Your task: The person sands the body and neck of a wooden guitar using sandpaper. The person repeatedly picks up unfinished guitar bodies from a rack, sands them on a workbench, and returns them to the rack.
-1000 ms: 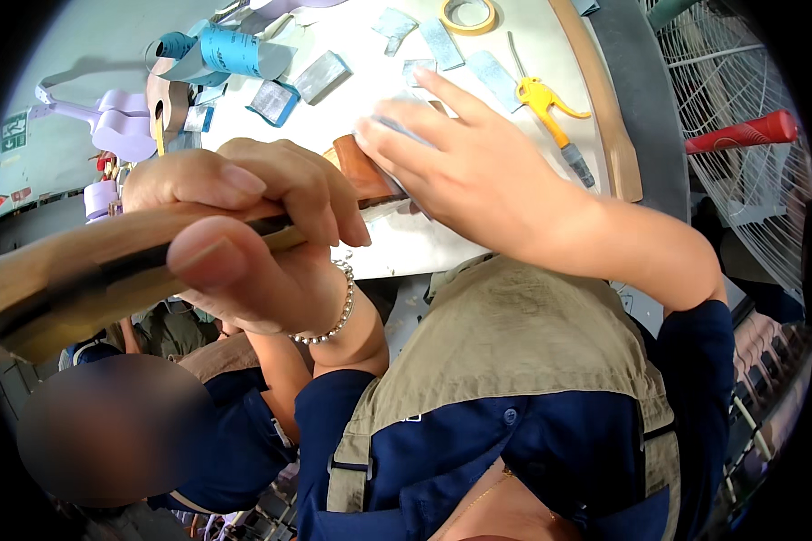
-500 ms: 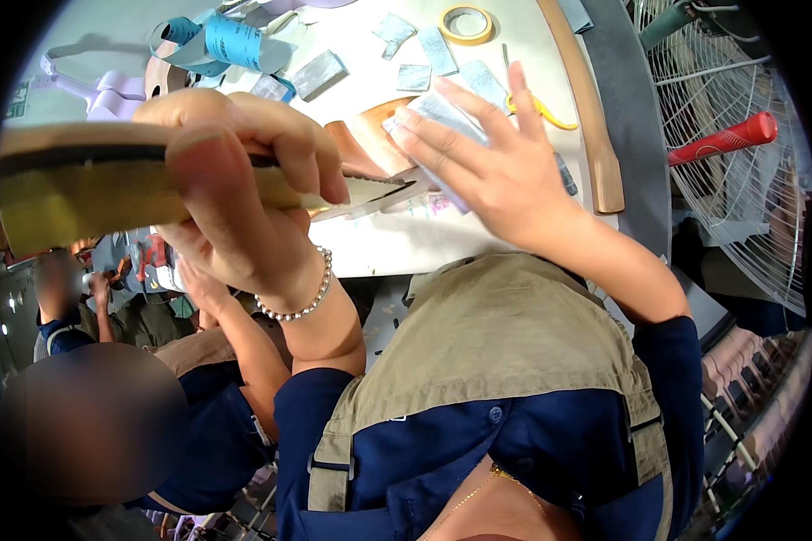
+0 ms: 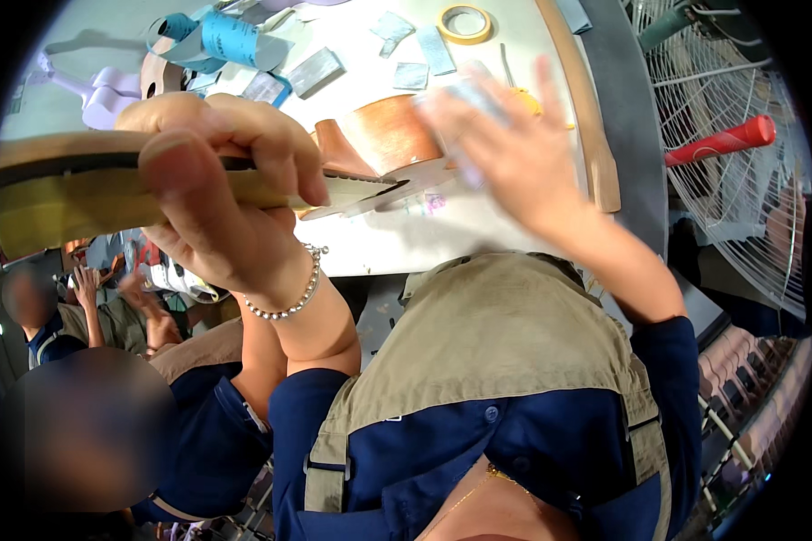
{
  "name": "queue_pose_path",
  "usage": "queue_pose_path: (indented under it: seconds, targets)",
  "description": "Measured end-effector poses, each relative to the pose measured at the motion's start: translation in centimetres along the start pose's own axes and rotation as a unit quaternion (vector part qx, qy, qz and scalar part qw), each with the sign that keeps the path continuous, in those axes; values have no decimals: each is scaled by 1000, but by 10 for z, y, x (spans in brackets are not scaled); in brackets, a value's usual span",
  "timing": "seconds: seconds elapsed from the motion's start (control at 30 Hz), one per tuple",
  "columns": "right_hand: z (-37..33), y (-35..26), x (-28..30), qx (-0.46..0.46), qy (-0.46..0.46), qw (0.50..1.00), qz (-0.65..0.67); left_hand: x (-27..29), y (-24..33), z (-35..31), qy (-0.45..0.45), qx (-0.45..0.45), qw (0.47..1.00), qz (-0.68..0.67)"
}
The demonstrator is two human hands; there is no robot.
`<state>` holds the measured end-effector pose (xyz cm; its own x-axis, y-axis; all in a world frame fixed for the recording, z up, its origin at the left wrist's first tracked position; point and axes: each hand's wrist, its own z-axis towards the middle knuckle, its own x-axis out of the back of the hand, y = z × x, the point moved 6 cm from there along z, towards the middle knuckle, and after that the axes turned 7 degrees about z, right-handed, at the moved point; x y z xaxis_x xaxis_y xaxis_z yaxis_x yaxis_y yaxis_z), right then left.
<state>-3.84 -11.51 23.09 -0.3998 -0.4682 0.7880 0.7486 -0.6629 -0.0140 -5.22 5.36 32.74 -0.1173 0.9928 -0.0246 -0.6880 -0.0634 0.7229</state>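
My left hand is wrapped round the neck of a guitar, thumb on the near side. A pale yellow covering and a dark, toothed-looking strip run along the neck. The brown, curved wooden body rests toward the middle of the table. My right hand, smeared by motion, is over the right end of the body. Beneath its fingers is a grey-blue piece of sandpaper, which blurs with the hand. Its thumb and the exact contact are hard to see.
Several grey sandpaper pieces, a tape roll and a blue sandpaper roll lie across the table. A wooden bar edges the right side, beside a wire fan and red handle. A co-worker is close on my left.
My right hand has swept a little to the right with the sandpaper, uncovering more of the brown body. My left hand keeps its hold on the neck, shifted slightly left.
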Motion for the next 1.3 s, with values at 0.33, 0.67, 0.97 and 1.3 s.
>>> queue_pose_path:
  seconds: [0.33,0.67,0.97,1.3]
  targets:
    - [10,-21,9,192,-78,949,237,0,-15,24,-259,-16,927,-270]
    - [21,-28,8,177,-61,949,255,-1,-34,38,-387,1,856,-342]
    - [27,-38,8,125,-55,961,240,-3,-37,39,-396,-2,855,-336]
    - [30,-38,-1,98,-49,970,217,-10,-31,37,-372,-27,882,-287]
